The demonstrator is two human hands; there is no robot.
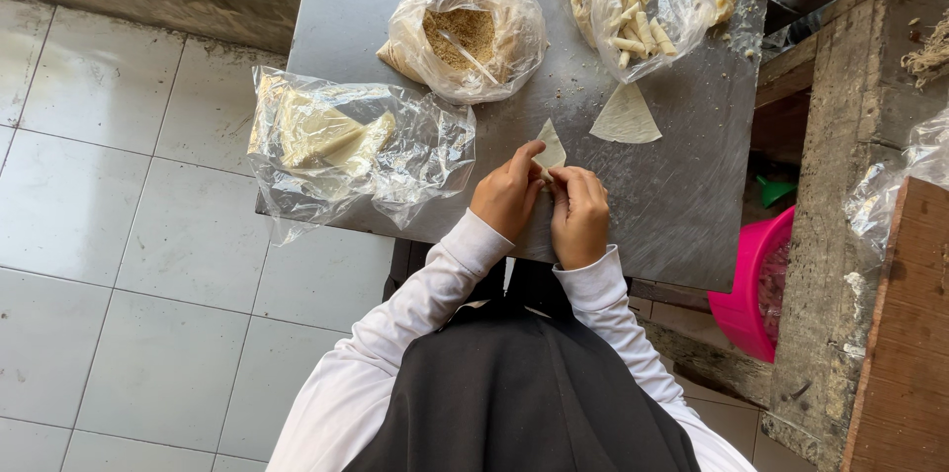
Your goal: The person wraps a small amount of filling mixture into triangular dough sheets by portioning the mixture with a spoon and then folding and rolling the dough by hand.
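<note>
Watching the head cam here: both hands are pinched together on one thin triangular pastry sheet [551, 150] near the front edge of the metal table [692, 185], the left hand [506, 197] and the right hand [580, 215] each with fingers curled in tight on the sheet's lower end, so only the pointed tip sticks up above them. My worry is the wrapper itself (looks paper thin) tearing if the fingertips squeeze or pull too hard, or any filling slipping out if the roll goes loose; I can't see inside it. There's another loose sheet [625, 117] lying just beyond, and the open bag of crumbly filling [467, 32] is near enough that a stray sleeve could probably knock it. The bag of finished rolls [643, 12] sits well apart at the back, and a bag of stacked wrappers [346, 141] hangs over the left edge, which I reckon could slide off.
</note>
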